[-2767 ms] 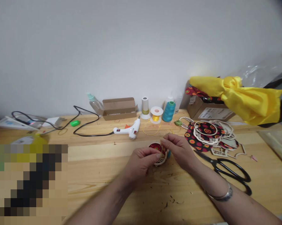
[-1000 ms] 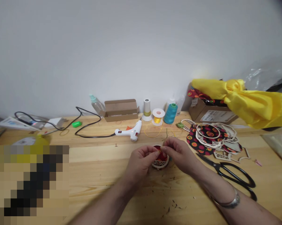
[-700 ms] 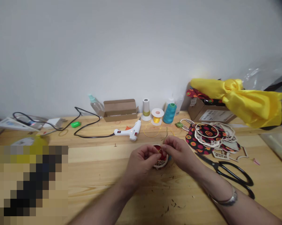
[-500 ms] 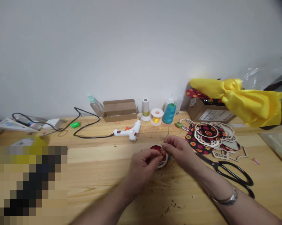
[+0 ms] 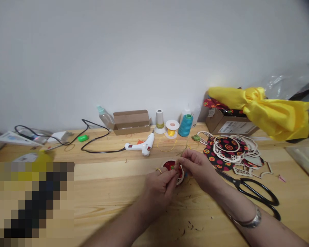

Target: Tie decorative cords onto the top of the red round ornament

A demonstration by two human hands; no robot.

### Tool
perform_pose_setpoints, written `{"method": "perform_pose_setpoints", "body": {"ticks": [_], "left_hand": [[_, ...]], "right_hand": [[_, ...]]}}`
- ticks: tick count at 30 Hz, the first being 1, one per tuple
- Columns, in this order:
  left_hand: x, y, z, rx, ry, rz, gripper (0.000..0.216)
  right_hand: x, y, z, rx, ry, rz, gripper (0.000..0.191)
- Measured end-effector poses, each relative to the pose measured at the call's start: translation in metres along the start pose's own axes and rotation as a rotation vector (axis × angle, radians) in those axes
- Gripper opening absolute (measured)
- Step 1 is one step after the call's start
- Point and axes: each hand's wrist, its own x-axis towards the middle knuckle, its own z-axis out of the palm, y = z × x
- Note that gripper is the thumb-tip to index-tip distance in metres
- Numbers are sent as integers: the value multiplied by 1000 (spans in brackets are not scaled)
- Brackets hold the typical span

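Observation:
A round ornament lies on the table beneath my fingers, with a dark red patterned middle and a pale cut-out rim. My left hand, a ring on one finger, reaches over its lower left side with thumb and forefinger pinched together. What sits in that pinch is too small to make out. From the other side my right hand is closed at the fingertips, close to the left ones. A thin olive cord sticks up from the right fingertips. The fingers hide much of the ornament.
Black scissors lie beside my right forearm. Behind are a white glue gun with a black cable, a yellow cord spool, a teal thread cone and an open cardboard box. Wooden cut-outs and patterned fabric lie right.
My left hand has turned and its fingers have closed more tightly, showing the ring and more of the ornament's red middle. The right hand stays almost in place, fingertips still pinched.

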Motion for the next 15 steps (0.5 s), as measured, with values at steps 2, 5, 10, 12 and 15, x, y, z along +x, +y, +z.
{"method": "perform_pose_setpoints", "body": {"ticks": [2,5,10,12,15], "left_hand": [[-1,1,0,39,-29,22,26],[-1,3,-1,79,-49,32,24],[3,7,-15,132,245,13,16],[6,7,-20,41,394,-18,15],[7,6,-20,-161,449,-52,19]], "right_hand": [[0,1,-1,34,-5,0,22],[0,1,-3,111,-35,-3,23],[0,0,-9,171,-88,-8,21],[-1,0,-9,129,-99,-19,20],[-2,0,-6,33,-130,-37,18]]}}
